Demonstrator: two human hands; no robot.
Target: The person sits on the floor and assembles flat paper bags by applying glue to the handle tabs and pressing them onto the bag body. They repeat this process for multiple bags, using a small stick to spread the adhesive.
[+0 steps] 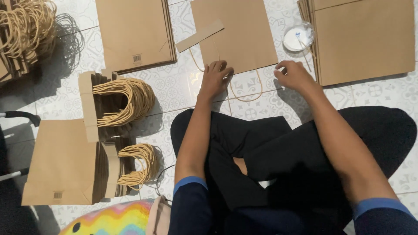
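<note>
On the tiled floor point(174, 87) I see my left hand point(215, 78) pressing flat on the paper bag point(237, 35), right hand point(294, 75) pinching its cord handle point(248, 93), glue dish point(297, 38) beside.

surface: patterned tile floor point(174, 87) | on it: flat paper bags point(235, 35), handle bundles point(126, 102), white dish point(297, 38)

A flat brown paper bag point(238, 32) lies on the floor under both hands. More brown bags are stacked top right point(363, 39), top centre-left point(133, 32) and lower left point(61, 161); the last two bear small barcode labels point(137, 58) point(58, 195)
</note>
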